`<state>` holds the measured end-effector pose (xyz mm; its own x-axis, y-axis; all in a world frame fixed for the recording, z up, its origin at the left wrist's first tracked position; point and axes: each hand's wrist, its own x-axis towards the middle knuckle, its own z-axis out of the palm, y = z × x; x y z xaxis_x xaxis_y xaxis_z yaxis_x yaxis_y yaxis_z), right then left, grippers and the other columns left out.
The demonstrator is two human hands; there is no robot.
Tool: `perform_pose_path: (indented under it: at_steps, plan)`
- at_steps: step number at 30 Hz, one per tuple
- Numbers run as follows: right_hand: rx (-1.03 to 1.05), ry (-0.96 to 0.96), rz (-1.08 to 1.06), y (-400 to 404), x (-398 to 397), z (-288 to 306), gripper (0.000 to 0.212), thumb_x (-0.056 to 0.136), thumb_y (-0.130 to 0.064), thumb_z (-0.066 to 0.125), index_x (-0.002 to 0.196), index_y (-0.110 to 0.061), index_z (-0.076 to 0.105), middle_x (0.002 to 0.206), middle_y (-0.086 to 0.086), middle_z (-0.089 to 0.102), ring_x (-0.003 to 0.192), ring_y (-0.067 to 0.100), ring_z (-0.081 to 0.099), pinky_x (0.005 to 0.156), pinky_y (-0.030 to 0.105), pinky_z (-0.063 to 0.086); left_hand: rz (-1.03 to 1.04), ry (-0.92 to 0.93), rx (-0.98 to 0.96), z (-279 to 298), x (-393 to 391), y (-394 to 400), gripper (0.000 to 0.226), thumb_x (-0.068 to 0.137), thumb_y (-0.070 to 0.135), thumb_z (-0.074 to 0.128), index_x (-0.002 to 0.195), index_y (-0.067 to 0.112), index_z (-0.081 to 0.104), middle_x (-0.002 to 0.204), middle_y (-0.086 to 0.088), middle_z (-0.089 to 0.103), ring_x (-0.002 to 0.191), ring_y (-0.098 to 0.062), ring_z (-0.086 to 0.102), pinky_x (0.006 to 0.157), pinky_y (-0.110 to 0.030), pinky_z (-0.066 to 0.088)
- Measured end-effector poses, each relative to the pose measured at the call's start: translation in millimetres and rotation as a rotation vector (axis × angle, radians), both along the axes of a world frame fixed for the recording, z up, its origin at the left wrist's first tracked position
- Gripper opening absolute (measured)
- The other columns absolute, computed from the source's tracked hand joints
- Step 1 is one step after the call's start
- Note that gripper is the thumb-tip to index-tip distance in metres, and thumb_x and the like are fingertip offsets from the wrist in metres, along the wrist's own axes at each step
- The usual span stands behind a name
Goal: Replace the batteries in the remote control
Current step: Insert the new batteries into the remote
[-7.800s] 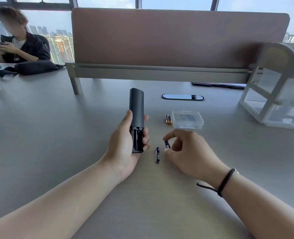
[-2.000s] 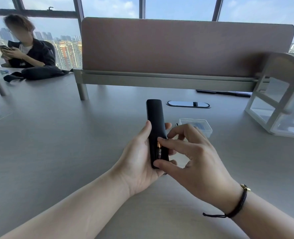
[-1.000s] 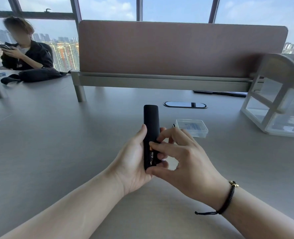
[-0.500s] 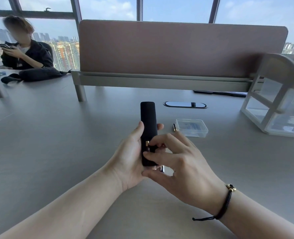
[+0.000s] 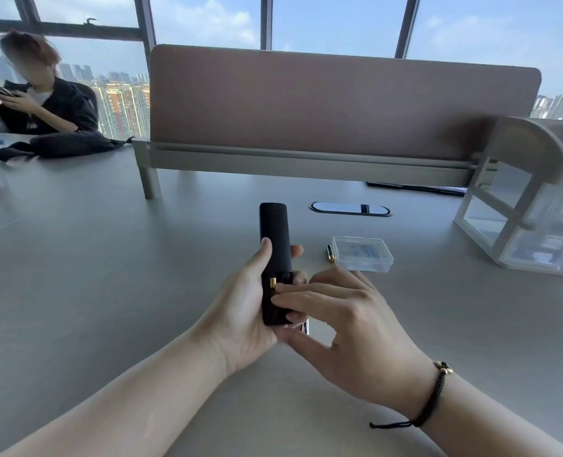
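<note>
Left hand (image 5: 240, 318) grips remote (image 5: 273, 245) — long axis pointing away; right hand (image 5: 346, 328) pinches its battery (image 5: 272, 282).

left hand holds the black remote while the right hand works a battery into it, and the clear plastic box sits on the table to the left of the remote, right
Not quite. The head view shows the clear plastic box on the table to the right of the black remote, not its left. The rest stands: the left hand holds the remote while the right hand works a battery into it.
</note>
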<state>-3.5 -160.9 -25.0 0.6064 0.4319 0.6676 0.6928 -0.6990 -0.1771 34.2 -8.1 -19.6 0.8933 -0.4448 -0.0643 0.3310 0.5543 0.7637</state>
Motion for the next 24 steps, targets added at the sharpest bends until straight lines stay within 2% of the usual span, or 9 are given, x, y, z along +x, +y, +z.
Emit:
perform_pose_path:
  at_steps: [3,5,7,9,10,12,16,20,24]
  plan:
    - [0.317,0.041,-0.011,-6,8,0,0.011,0.086,-0.030,0.070,0.093,-0.024,0.075,0.084,-0.017,0.072,0.079,0.009,0.060,0.073,0.026,0.048,0.067,-0.015,0.051,-3,0,-7,0.037,0.095,0.043,0.053,0.113,0.012,0.064,0.068,-0.005,0.052,0.051,-0.017,0.043,0.049,-0.029,0.032]
    - [0.437,0.051,-0.176,-14,23,-3,0.015,0.090,-0.031,0.062,0.081,-0.023,0.072,0.076,-0.013,0.067,0.068,0.007,0.055,0.063,0.023,0.043,0.126,-0.013,0.065,-5,1,-10,0.029,0.095,0.034,0.055,0.110,0.010,0.063,0.068,-0.007,0.052,0.049,-0.017,0.041,0.045,-0.026,0.030]
    - [0.329,0.213,-0.358,-22,41,-10,0.015,0.093,-0.032,0.059,0.089,-0.027,0.072,0.090,-0.013,0.070,0.070,0.002,0.055,0.065,0.025,0.041,0.157,0.011,0.032,-6,3,-9,0.027,0.094,0.032,0.056,0.108,0.009,0.062,0.068,-0.008,0.051,0.047,-0.016,0.039,0.045,-0.026,0.028]
    - [0.121,0.406,-0.468,-25,51,-14,0.022,0.095,-0.034,0.056,0.112,-0.031,0.068,0.126,-0.017,0.065,0.101,0.006,0.063,0.081,0.026,0.046,0.167,0.040,-0.023,-6,5,-6,0.030,0.095,0.036,0.055,0.106,0.008,0.060,0.067,-0.009,0.049,0.046,-0.016,0.036,0.045,-0.027,0.027]
    - [0.048,0.464,-0.483,-24,53,-14,0.028,0.096,-0.036,0.053,0.122,-0.035,0.063,0.139,-0.020,0.056,0.117,0.009,0.059,0.089,0.028,0.045,0.171,0.050,-0.041,-6,6,-5,0.033,0.095,0.038,0.054,0.107,0.008,0.059,0.066,-0.009,0.048,0.046,-0.017,0.036,0.045,-0.027,0.027]
    - [-0.052,0.511,-0.487,-19,55,-10,0.036,0.098,-0.040,0.046,0.133,-0.042,0.052,0.151,-0.023,0.041,0.131,0.013,0.051,0.095,0.032,0.043,0.172,0.054,-0.058,-5,7,-3,0.039,0.095,0.043,0.052,0.108,0.007,0.058,0.066,-0.010,0.048,0.044,-0.017,0.036,0.044,-0.026,0.027]
    - [-0.162,0.527,-0.521,-13,60,-4,0.041,0.100,-0.042,0.036,0.141,-0.044,0.041,0.158,-0.014,0.032,0.132,0.021,0.050,0.096,0.037,0.043,0.155,0.041,-0.073,-6,8,-4,0.047,0.093,0.050,0.051,0.109,0.007,0.058,0.066,-0.011,0.049,0.044,-0.018,0.036,0.044,-0.026,0.028]
    - [-0.237,0.570,-0.567,-11,65,-5,0.045,0.100,-0.045,0.033,0.144,-0.040,0.039,0.162,-0.006,0.028,0.136,0.026,0.046,0.101,0.038,0.040,0.139,0.037,-0.069,-6,8,-3,0.046,0.092,0.050,0.051,0.108,0.007,0.058,0.067,-0.012,0.049,0.045,-0.019,0.036,0.046,-0.027,0.027]
    - [-0.280,0.541,-0.601,-11,60,-5,0.046,0.099,-0.048,0.033,0.135,-0.024,0.051,0.152,-0.007,0.045,0.131,0.025,0.050,0.098,0.038,0.043,0.124,0.021,-0.047,-5,7,-4,0.045,0.093,0.049,0.050,0.108,0.006,0.058,0.066,-0.012,0.049,0.047,-0.020,0.038,0.047,-0.028,0.027]
